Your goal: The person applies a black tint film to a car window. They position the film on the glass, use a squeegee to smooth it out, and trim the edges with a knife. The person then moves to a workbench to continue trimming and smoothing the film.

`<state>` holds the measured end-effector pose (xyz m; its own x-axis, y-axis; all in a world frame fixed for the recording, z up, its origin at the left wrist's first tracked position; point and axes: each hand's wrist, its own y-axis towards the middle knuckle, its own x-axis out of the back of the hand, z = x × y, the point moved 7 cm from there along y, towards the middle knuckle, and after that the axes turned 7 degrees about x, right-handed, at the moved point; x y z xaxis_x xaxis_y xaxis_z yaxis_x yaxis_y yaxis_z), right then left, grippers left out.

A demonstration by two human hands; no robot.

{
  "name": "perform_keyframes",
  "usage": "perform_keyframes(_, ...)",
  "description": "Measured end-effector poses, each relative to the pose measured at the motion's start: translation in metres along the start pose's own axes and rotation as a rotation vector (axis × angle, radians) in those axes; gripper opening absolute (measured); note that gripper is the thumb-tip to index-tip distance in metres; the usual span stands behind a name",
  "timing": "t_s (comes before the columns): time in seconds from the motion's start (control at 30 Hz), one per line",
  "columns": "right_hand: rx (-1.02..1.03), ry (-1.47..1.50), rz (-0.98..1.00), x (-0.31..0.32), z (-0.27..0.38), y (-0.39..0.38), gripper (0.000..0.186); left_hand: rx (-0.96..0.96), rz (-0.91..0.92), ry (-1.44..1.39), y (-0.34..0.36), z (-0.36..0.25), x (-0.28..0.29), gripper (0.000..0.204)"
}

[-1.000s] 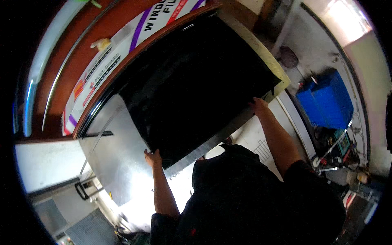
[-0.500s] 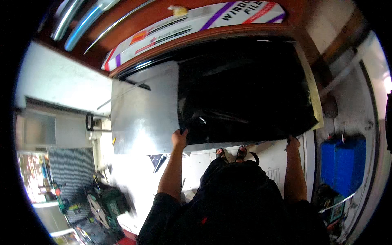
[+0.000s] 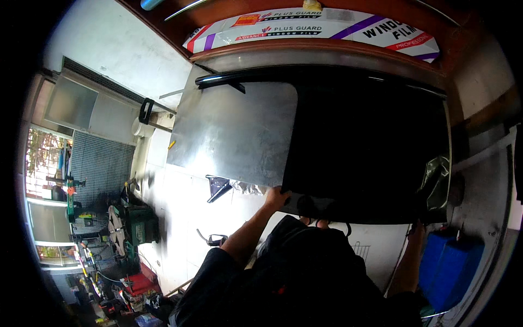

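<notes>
A large dark film sheet (image 3: 365,152) was spread over the right part of a metal work table (image 3: 234,136), and its near edge was being held at both ends. The left hand (image 3: 277,197) was closed on the lower left corner of the sheet. The right hand (image 3: 418,231) seemed to grasp the crumpled lower right corner, though this was half hidden in shadow. The step in hand was judged to be the positioning of the sheet; for the next move, even tension from both hands would be needed.
</notes>
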<state>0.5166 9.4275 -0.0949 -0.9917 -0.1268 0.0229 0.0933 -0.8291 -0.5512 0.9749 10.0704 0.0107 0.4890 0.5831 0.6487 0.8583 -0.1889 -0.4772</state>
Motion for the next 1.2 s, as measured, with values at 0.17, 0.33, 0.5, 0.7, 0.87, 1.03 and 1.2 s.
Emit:
perform_keyframes(0.17, 0.221, -0.304, 0.138, 0.015, 0.003, 0.021, 0.018, -0.027, 0.144, 0.052, 0.007, 0.035, -0.043, 0.042)
perform_keyframes(0.33, 0.248, -0.381, 0.122, 0.002, 0.013, -0.008, 0.019, -0.044, 0.136, 0.06, 0.012, 0.031, -0.025, 0.038)
perform_keyframes(0.5, 0.261, -0.308, -0.019, -0.03, 0.017, -0.066, 0.018, 0.169, 0.036, -0.249, 0.068, 0.016, 0.083, 0.03)
perform_keyframes(0.7, 0.307, -0.263, -0.107, -0.134, 0.004, -0.154, 0.019, 0.046, -0.352, -0.314, 0.29, 0.143, 0.3, 0.032)
perform_keyframes(0.87, 0.326, -0.264, -0.19, -0.238, -0.013, -0.255, 0.021, 0.092, -0.487, -0.498, 0.418, 0.185, 0.454, 0.045)
perform_keyframes(1.03, 0.394, -0.288, -0.139, -0.355, -0.005, -0.308, 0.024, 0.064, -0.57, -0.855, 0.501, 0.236, 0.523, 0.046)
perform_keyframes(1.2, 0.294, -0.854, 0.063, -0.417, 0.019, -0.352, 0.036, 0.182, -0.121, -0.847, 0.535, 0.22, 0.532, 0.036)
